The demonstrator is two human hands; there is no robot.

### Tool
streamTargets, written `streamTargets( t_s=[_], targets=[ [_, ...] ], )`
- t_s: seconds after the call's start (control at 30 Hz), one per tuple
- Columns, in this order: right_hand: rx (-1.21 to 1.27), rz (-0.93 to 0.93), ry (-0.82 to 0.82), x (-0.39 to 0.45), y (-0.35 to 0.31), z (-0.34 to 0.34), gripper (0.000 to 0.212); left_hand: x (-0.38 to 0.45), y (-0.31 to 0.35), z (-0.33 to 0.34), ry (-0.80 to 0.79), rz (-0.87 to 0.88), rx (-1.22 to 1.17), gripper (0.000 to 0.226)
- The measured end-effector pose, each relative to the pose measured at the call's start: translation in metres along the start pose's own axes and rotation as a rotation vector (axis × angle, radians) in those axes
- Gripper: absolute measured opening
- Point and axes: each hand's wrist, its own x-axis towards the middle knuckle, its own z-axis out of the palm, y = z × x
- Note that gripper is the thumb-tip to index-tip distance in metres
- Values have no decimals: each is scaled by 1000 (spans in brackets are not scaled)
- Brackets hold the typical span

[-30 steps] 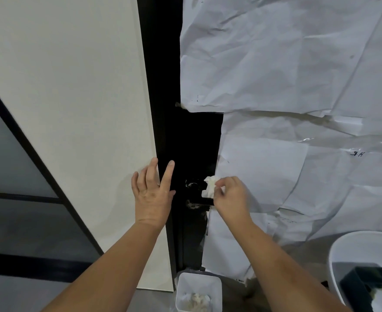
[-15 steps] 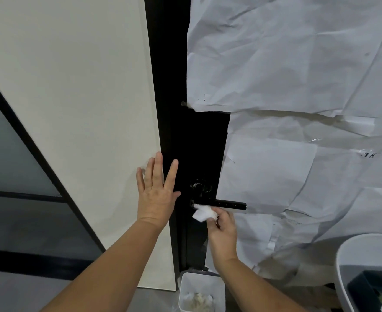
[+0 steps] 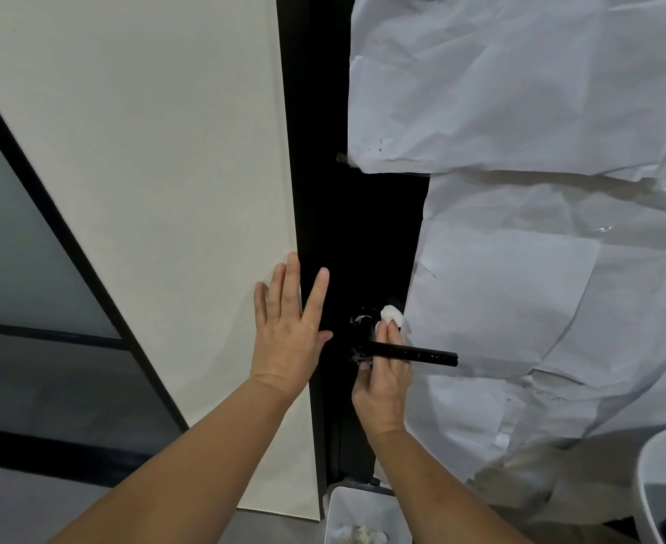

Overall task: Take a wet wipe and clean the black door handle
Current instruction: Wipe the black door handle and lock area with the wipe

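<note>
Right hand (image 3: 382, 386) presses wipe (image 3: 392, 312) behind handle (image 3: 414, 354); left hand (image 3: 288, 335) flat.

- Both forearms are bare from the bottom edge of the view up to the wrists; no sleeve or cuff shows on either one.
- The left hand (image 3: 290, 335) wears no glove, ring, watch or band.
- The right hand (image 3: 382, 380) is just as bare, with nothing at the wrist below its fingers (image 3: 392, 333).
- The nails that show are short and unpainted.
- A crease line marks each wrist just below the hand.
- Nothing of the person's clothing shows.
</note>
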Motion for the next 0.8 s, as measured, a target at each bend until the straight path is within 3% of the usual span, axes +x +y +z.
streamTargets(
  t_s=[0.17,0.37,0.43,0.5,0.6,0.73,0.8],
  targets=[
    [182,37,44,1,-5,5,78,-1,0,1,4,6,-6,107],
    [750,421,125,2,-29,12,68,-1,-2,2,3,17,-9,110],
    [1067,635,164,7,-40,11,59,-1,-2,2,1,18,-10,112],
    [1222,809,168,10,-49,10,53,0,-3,3,4,14,-12,116],
    [1196,874,170,14,-50,3,48,0,-3,2,-2,20,-9,118],
    [1156,819,-22,15,-44,-6,17,-1,-4,3,3,31,-19,116],
    [1074,914,77,10,-38,-5,17,-1,-4,4,5,27,-21,119]
  ],
)
